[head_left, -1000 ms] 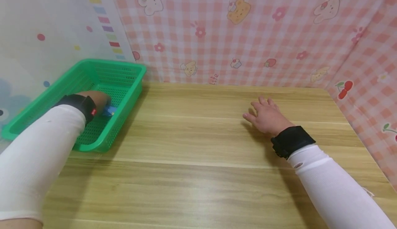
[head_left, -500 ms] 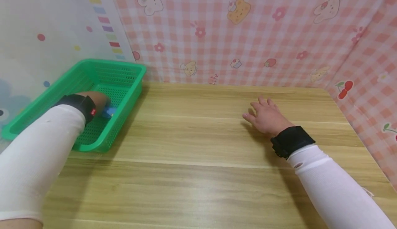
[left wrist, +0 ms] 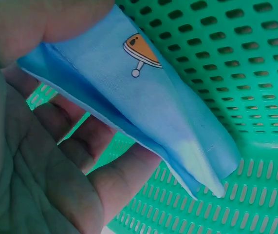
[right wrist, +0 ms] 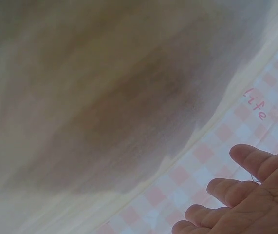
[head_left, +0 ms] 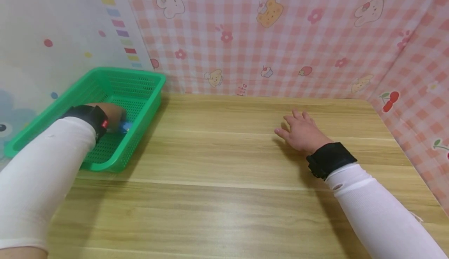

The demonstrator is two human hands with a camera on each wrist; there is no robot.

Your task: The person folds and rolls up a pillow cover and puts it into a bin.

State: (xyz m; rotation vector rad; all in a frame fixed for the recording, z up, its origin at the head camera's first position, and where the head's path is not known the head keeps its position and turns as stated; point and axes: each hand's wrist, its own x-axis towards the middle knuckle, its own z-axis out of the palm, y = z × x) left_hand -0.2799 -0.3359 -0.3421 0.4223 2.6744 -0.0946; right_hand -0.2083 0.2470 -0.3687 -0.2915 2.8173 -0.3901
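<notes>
Inside the green plastic basket [head_left: 138, 144] at the left, my left hand [head_left: 115, 115] reaches down and holds a folded piece of blue cloth [left wrist: 143, 92]. The left wrist view shows the thumb over the cloth's upper side and fingers curled beneath it; an orange print with a white edge decorates the fabric. In the head view only a small blue corner of cloth [head_left: 125, 127] shows beside the fingers. My right hand [head_left: 303, 134] is low over the table at the right, palm down, fingers spread and holding nothing. Its shadow falls on the wood in the right wrist view.
A wooden table [head_left: 224, 154] stretches between basket and right hand. Behind it rises a pink checked wall covering [head_left: 245, 37] with cartoon prints, turning a corner at the right. The basket stands close to the pale left wall [head_left: 31, 68].
Slightly less of the blue cloth shows beside my left hand than half a second ago. The left hand has barely shifted; the right hand has stayed in place.
</notes>
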